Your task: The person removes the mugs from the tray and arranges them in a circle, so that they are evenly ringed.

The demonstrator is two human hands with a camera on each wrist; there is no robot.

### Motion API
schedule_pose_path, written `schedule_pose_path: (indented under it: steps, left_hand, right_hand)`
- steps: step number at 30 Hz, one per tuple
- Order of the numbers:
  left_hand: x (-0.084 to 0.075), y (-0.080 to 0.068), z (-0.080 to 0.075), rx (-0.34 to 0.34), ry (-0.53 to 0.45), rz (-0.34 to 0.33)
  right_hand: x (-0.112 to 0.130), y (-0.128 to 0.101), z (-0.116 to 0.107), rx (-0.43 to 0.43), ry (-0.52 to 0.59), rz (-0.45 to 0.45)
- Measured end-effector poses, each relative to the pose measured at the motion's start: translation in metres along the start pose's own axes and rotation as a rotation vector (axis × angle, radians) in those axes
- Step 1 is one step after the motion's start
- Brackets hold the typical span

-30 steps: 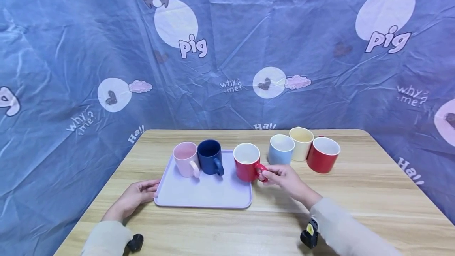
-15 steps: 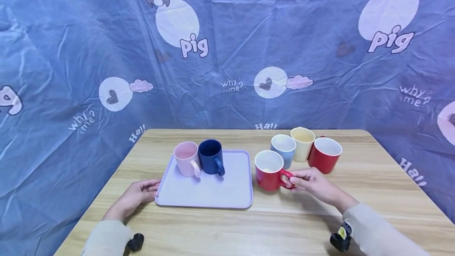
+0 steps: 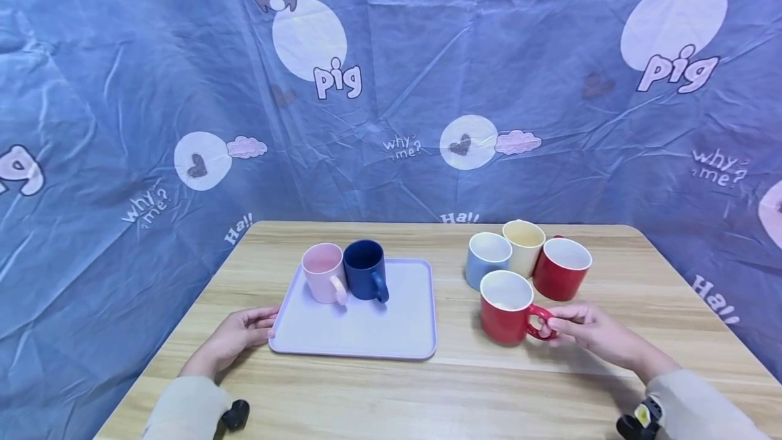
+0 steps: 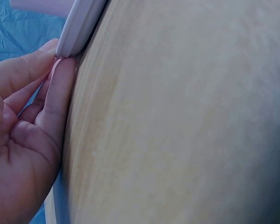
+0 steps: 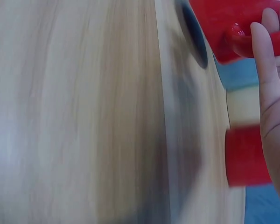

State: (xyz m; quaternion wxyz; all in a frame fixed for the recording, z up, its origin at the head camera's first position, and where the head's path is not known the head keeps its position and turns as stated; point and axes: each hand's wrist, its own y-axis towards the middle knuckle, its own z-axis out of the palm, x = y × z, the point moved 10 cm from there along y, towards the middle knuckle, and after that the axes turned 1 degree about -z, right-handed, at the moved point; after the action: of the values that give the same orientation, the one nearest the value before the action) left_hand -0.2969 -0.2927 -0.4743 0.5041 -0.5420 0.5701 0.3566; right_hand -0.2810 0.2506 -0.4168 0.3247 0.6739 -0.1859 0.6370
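In the head view my right hand (image 3: pixel 586 331) grips the handle of a red mug (image 3: pixel 504 318) with a white inside. The right wrist view shows the red mug's base (image 5: pixel 214 35) a little above the table, apart from its shadow. My left hand (image 3: pixel 235 338) rests at the left edge of a pale lilac tray (image 3: pixel 354 338), its fingertips touching the rim. In the left wrist view the thumb and fingers (image 4: pixel 60 88) lie against the tray's edge. A pink mug (image 3: pixel 320 277) and a dark blue mug (image 3: pixel 362 270) stand side by side upright on the tray.
Behind the held mug stand a light blue mug (image 3: pixel 485 267), a cream mug (image 3: pixel 525 243) and another red mug (image 3: pixel 562 270), close together. The wooden table (image 3: pixel 391 399) ends at a blue cloth backdrop (image 3: pixel 397 87) with pig prints.
My right hand has carried the red mug off the tray's right side, rightward and toward me, over the bare table. My left hand has stayed at the tray's left edge.
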Motion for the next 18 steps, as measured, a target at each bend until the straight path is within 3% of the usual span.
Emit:
schedule_pose_path:
  steps: [18]
  left_hand:
    - [-0.002,0.000,0.000,0.011,-0.003,0.012]
  right_hand:
    - [0.007,-0.048,-0.028,0.113,0.242,-0.058]
